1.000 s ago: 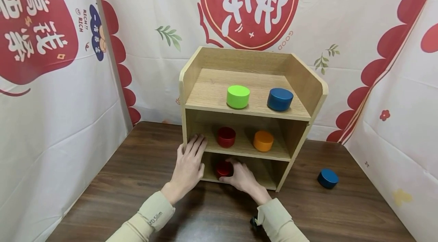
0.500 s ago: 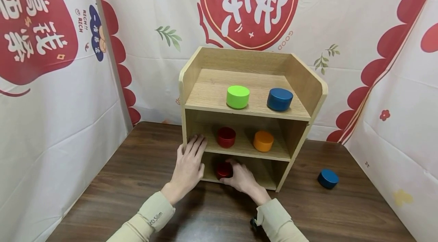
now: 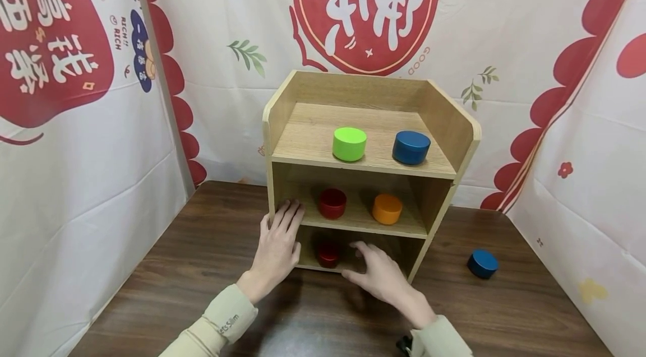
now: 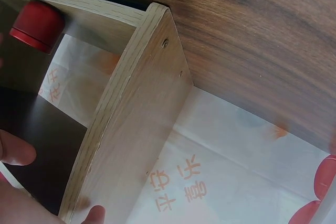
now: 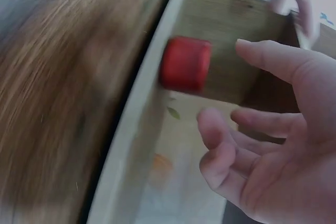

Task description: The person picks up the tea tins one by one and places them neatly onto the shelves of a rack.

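On the bottom level of a wooden shelf unit (image 3: 360, 165) stands a red round container (image 3: 328, 254) with a smooth top. My right hand (image 3: 381, 277) is just to its right, apart from it, thumb and fingers spread with nothing between them. The right wrist view shows the same gap beside the red container (image 5: 185, 64). My left hand (image 3: 276, 247) rests at the unit's left side panel (image 4: 139, 124), its fingers extended over the front edge. A darker red container (image 3: 332, 203) and an orange one (image 3: 387, 209) stand on the middle level.
A green container (image 3: 349, 144) and a blue one (image 3: 411, 147) stand on the top level. Another blue container (image 3: 482, 264) lies on the dark wooden table (image 3: 212, 233), right of the unit. Printed cloth (image 3: 217, 116) hangs around the back and sides.
My right hand has let go of the red container on the bottom level and drawn back to the right. The container and my left hand stay in place.
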The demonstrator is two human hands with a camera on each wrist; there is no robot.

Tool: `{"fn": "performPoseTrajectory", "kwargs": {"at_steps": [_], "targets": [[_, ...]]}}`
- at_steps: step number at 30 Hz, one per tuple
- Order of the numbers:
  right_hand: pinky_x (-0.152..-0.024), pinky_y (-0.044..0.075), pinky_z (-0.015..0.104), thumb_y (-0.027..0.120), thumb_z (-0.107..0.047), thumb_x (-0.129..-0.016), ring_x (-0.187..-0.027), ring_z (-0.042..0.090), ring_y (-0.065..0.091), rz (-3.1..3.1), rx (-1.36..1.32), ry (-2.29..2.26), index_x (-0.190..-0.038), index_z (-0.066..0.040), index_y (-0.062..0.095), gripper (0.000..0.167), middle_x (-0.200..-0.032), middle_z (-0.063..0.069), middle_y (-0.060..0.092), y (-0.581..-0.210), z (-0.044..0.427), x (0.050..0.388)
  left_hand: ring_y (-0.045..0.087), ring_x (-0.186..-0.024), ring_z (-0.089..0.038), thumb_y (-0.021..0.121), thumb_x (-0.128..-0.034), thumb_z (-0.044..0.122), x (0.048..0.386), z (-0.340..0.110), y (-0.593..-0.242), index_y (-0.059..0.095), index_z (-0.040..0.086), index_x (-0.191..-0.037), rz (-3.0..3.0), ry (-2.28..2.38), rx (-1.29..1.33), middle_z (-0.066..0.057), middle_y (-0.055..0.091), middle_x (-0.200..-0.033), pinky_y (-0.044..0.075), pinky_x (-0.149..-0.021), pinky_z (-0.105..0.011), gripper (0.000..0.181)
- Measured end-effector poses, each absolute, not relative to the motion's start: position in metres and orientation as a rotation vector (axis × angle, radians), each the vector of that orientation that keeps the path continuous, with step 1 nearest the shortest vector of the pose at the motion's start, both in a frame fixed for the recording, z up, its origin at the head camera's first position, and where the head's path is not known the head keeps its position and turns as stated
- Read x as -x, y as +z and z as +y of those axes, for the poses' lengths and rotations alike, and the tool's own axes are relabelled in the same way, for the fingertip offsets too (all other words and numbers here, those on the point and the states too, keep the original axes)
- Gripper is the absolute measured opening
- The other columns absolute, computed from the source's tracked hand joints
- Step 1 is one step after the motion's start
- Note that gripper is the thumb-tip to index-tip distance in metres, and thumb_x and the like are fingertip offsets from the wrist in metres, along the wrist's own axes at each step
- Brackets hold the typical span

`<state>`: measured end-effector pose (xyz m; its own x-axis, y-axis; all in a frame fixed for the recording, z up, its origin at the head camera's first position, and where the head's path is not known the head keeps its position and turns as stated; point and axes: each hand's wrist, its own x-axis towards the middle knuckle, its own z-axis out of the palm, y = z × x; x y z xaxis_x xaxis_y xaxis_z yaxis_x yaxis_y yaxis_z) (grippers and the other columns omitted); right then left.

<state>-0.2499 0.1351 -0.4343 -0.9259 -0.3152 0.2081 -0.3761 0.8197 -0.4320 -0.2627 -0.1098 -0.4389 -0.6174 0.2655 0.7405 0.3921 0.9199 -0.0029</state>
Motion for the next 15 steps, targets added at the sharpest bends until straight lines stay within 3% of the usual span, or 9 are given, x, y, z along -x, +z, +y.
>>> {"fn": "performPoseTrajectory", "kwargs": {"at_steps": [7,12,15], "targets": [[-0.06,0.044,0.025,0.074,-0.035,-0.081,-0.065,0.003,0.055,-2.919,-0.514,0.768,-0.113,-0.02,0.065,0.037,-0.091,-0.003,0.07,-0.416,0.192,0.231,0.042,-0.137,-0.025,0.073,-0.0688,0.008,0.263,-0.109,-0.439,0.048,0.009,-0.141,-2.267,-0.205,0.465,-0.008,0.048,-0.146,0.036,-0.097,-0.054,0.076],[-0.061,0.045,0.024,0.073,-0.029,-0.083,-0.069,-0.003,0.057,-2.884,-0.557,0.737,-0.099,-0.017,0.067,0.021,-0.079,-0.012,0.066,-0.404,0.237,0.226,0.042,-0.137,-0.026,0.072,-0.0691,0.008,0.262,-0.109,-0.439,0.047,0.009,-0.141,-2.269,-0.197,0.465,-0.008,0.048,-0.146,0.037,-0.097,-0.054,0.076],[-0.061,0.046,0.022,0.072,-0.024,-0.084,-0.068,-0.003,0.057,-2.858,-0.559,0.746,-0.093,-0.012,0.066,0.016,-0.075,-0.01,0.065,-0.402,0.263,0.229,0.041,-0.137,-0.026,0.071,-0.0698,0.008,0.262,-0.108,-0.438,0.047,0.009,-0.141,-2.274,-0.201,0.465,-0.008,0.047,-0.146,0.037,-0.097,-0.054,0.075]]}}
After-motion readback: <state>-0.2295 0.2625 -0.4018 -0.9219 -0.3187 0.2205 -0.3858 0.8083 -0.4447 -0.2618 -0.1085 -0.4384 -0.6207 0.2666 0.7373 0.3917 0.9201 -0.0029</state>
